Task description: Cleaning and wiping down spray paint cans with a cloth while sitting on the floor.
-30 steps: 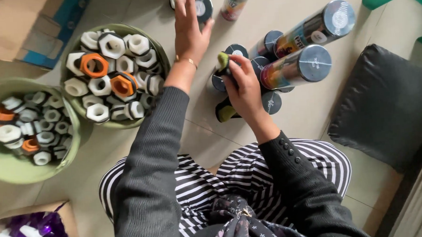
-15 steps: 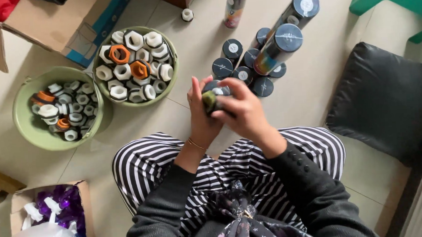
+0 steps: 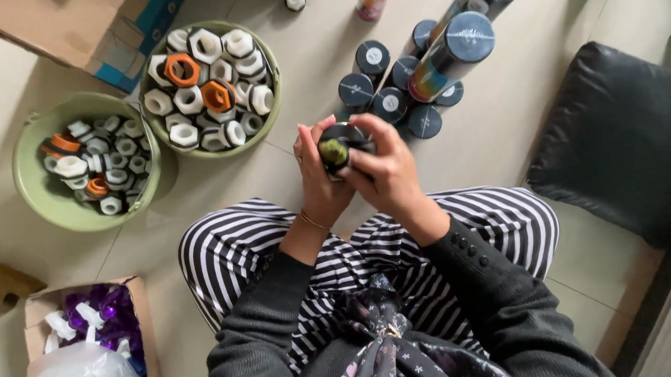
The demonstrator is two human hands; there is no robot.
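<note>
Both of my hands hold one small dark cap-shaped part [image 3: 339,148] with a yellow-green centre, just above my knees. My left hand [image 3: 318,174] cups it from the left and my right hand [image 3: 384,167] wraps it from the right. I sit on the floor in striped trousers and dark sleeves. A cluster of dark-topped spray cans [image 3: 392,94] stands on the tiles right beyond my hands.
Two green bowls [image 3: 33,193] [image 3: 270,115] at the left hold several white and orange hexagonal caps. A cardboard box [image 3: 52,35] lies at the top left, another box [image 3: 135,298] with purple and white pieces at the bottom left. A black cushion [image 3: 616,135] sits at the right.
My hands came back from the can cluster toward my lap, bringing the small dark part with them. The view has shifted so the bowls sit further left.
</note>
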